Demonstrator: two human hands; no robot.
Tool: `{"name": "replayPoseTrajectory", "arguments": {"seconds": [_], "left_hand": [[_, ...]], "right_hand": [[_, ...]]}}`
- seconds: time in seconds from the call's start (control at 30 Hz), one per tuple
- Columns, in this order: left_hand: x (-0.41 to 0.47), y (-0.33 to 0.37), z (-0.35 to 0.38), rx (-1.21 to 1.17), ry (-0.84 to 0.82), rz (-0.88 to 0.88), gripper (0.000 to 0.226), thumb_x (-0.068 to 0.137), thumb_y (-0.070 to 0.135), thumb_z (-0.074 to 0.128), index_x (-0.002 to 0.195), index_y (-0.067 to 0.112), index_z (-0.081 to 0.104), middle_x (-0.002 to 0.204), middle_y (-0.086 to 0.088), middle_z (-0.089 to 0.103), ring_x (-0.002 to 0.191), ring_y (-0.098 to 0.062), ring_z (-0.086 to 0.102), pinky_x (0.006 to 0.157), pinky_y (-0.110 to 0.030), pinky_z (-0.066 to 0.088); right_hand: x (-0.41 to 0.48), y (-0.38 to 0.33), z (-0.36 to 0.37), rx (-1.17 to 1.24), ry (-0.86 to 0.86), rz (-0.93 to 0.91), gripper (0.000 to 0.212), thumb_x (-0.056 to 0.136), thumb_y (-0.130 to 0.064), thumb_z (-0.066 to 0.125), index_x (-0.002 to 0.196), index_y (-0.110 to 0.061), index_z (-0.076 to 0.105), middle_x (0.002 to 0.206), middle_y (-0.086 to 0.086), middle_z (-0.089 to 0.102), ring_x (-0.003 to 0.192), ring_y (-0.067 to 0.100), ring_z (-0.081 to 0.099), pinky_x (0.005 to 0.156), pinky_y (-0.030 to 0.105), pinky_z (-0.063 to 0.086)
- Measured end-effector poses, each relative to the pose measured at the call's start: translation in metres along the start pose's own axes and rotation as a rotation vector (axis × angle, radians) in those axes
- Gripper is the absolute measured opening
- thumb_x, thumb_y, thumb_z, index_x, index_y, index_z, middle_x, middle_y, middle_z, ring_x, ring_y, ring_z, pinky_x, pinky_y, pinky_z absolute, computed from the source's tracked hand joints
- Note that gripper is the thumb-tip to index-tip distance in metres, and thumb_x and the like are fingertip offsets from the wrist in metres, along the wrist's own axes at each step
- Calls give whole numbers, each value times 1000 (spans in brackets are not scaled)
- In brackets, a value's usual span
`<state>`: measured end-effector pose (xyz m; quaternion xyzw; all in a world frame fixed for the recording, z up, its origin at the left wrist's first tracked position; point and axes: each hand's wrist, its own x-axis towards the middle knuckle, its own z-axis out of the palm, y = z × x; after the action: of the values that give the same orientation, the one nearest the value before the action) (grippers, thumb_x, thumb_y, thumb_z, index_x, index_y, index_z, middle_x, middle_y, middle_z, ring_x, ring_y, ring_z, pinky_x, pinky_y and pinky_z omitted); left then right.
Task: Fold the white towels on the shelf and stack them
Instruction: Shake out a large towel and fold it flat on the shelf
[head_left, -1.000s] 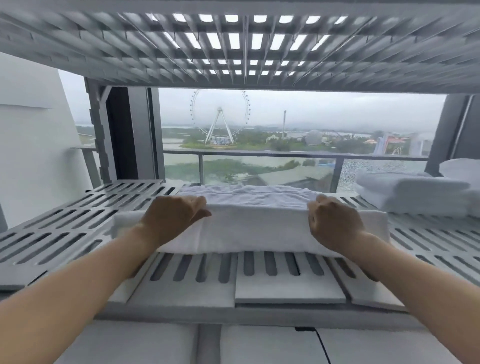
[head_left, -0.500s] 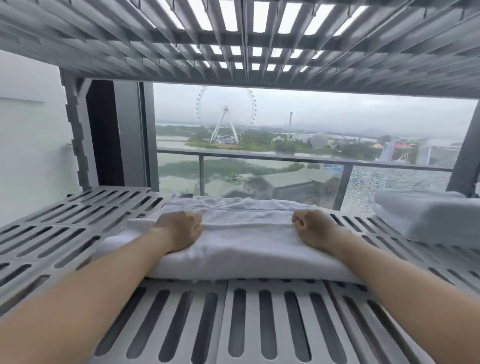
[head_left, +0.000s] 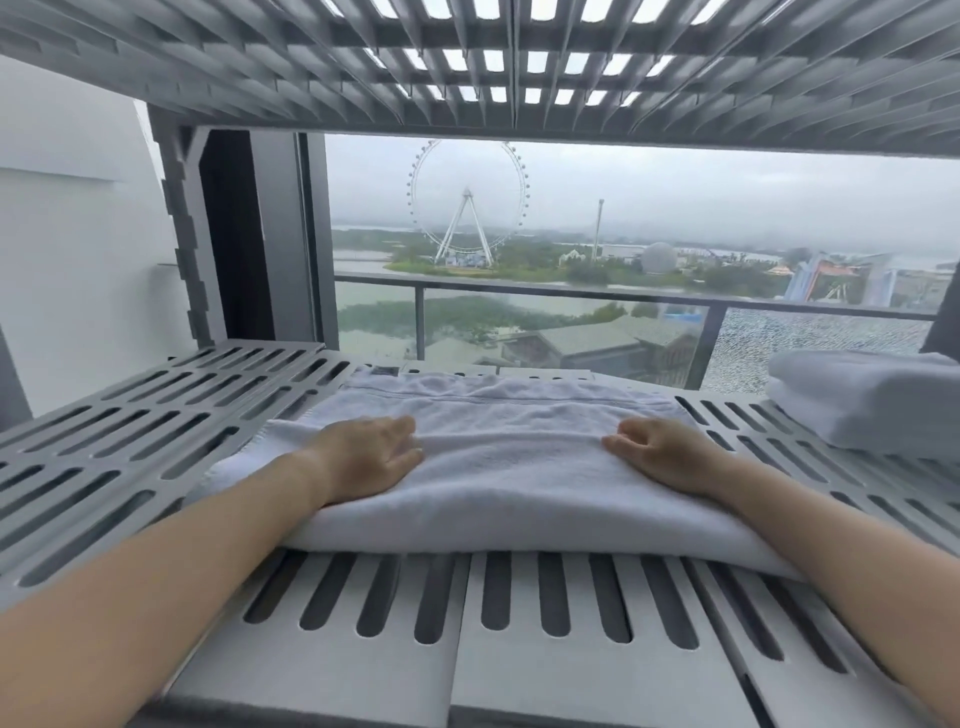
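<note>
Both hands have slid apart and uncurled since a moment ago; the left hand (head_left: 371, 457) lies flat, fingers spread, gripping nothing; the right hand (head_left: 657, 454) rests loosely curled, grasping nothing; both press the towel (head_left: 509, 467), folded on the slotted shelf (head_left: 130, 415); right of the towel lies a folded stack (head_left: 872, 400).

A folded white terry towel (head_left: 498, 467) lies on the grey slotted metal shelf (head_left: 156, 415) under both hands' fingers (head_left: 400, 441); a stack of folded white towels (head_left: 867, 400) sits right of the right fingers (head_left: 623, 441), apart.
</note>
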<state>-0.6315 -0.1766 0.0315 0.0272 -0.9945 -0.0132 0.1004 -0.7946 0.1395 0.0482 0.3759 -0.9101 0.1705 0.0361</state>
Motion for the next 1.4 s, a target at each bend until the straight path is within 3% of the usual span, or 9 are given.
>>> {"name": "replayPoseTrajectory", "arguments": {"seconds": [0.23, 0.43, 0.63, 0.83, 0.93, 1.0, 1.1, 1.27, 1.4], "left_hand": [[-29, 6, -12, -34, -52, 33, 24, 92, 54, 32, 88, 31, 38, 78, 17, 46, 73, -6, 49, 68, -30, 37], [-15, 7, -40, 55, 220, 121, 30, 94, 52, 22, 74, 32, 33, 70, 12, 44, 60, -1, 43, 51, -23, 31], [-3, 9, -18, 258, 30, 61, 33, 94, 51, 26, 100, 25, 47, 103, 6, 51, 93, -10, 45, 85, -31, 39], [-3, 46, -23, -209, 162, 101, 29, 97, 39, 33, 115, 25, 51, 126, 6, 49, 118, -11, 43, 96, -30, 35], [-12, 83, -16, -363, 24, 217, 38, 98, 36, 29, 130, 23, 45, 139, 7, 40, 128, -8, 34, 103, -25, 25], [-21, 91, -3, -338, -105, 268, 48, 98, 43, 22, 144, 26, 25, 152, 11, 21, 138, -1, 13, 114, -28, 11], [-30, 80, 10, -174, -189, 240, 57, 93, 56, 12, 145, 36, -1, 151, 22, -8, 132, 10, -14, 114, -32, -8], [-31, 74, 5, -130, -213, 261, 66, 83, 69, 4, 143, 42, -5, 145, 27, -17, 131, 10, -18, 111, -30, -11], [-35, 75, 3, -142, -223, 267, 65, 84, 68, 4, 143, 42, -5, 146, 27, -16, 131, 10, -18, 113, -32, -11]], "right_hand": [[-24, -7, -8, -141, -23, 6, 38, 91, -51, 41, 65, -24, 44, 68, -5, 52, 64, 11, 48, 57, 29, 34], [-19, -11, -26, -243, 163, -37, 46, 83, -54, 42, 57, -17, 39, 58, -3, 50, 56, 13, 46, 52, 29, 31], [-12, -19, -20, -330, 90, 25, 30, 86, -50, 47, 76, -23, 51, 85, -5, 58, 81, 18, 53, 67, 29, 38], [-32, -74, -3, -94, 184, -209, 26, 93, -39, 44, 109, -22, 56, 113, -5, 58, 106, 14, 54, 81, 25, 37], [-48, -108, 15, 16, 48, -221, 39, 94, -45, 36, 123, -24, 50, 135, -5, 48, 125, 14, 43, 99, 28, 32], [-60, -111, 26, -41, -137, -206, 52, 94, -52, 24, 140, -29, 30, 152, -6, 25, 141, 13, 19, 115, 37, 14], [-76, -96, 29, -179, -283, -109, 63, 85, -71, 10, 143, -47, -3, 155, -15, -9, 141, 7, -14, 113, 47, -13], [-91, -75, 12, -183, -302, -37, 80, 62, -87, 2, 137, -58, -6, 151, -21, -15, 140, 8, -18, 111, 51, -15], [-95, -63, 0, -100, -338, -3, 78, 66, -81, 0, 139, -53, 1, 153, -19, -12, 139, 4, -17, 114, 47, -11]]}}
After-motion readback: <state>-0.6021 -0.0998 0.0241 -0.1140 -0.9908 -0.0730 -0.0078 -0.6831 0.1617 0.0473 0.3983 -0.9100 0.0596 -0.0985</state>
